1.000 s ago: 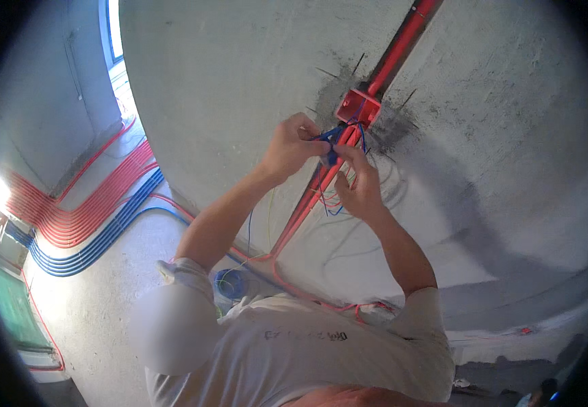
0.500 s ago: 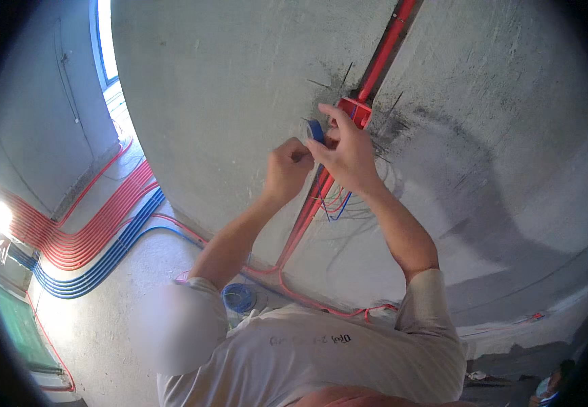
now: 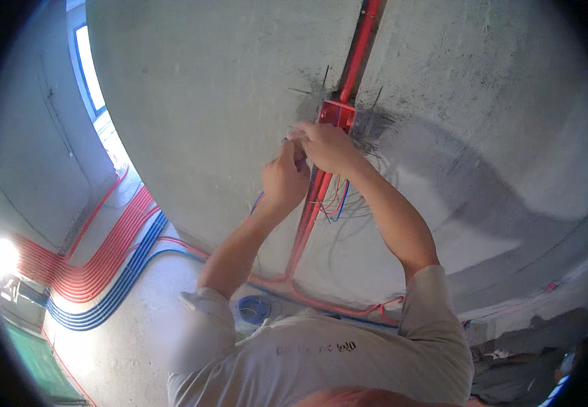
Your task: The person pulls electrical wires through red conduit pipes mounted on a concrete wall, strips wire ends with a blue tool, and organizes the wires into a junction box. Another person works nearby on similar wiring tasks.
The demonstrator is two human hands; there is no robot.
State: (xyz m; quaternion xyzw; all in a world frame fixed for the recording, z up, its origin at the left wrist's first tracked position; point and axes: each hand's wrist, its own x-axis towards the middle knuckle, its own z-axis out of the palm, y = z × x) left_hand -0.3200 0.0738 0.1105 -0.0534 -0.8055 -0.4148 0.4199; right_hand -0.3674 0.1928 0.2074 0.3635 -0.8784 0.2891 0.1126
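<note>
My left hand (image 3: pixel 286 178) is closed, thumb and fingers pinched in front of the wall. From the right, my right hand (image 3: pixel 329 146) bends over it, its curled fingertips meeting the left thumb. A roll of blue tape, visible in the right hand in the earlier frame, is now hidden by the fingers. Just above the right hand is a red electrical box (image 3: pixel 349 110) set in the wall. Below the hands hang loose blue and red wires (image 3: pixel 338 209), beside a red conduit (image 3: pixel 303 230) running down in a groove.
Another red conduit (image 3: pixel 359 57) enters the box from above. A blue coil of wire (image 3: pixel 253 310) lies low, near my left arm. Rows of red pipes (image 3: pixel 107 254) and blue pipes (image 3: pixel 121 292) bend across the floor at left, near a bright lamp (image 3: pixel 2 256).
My right hand has turned over and closed in against the left hand, and the blue tape has gone from sight. The view has shifted slightly.
</note>
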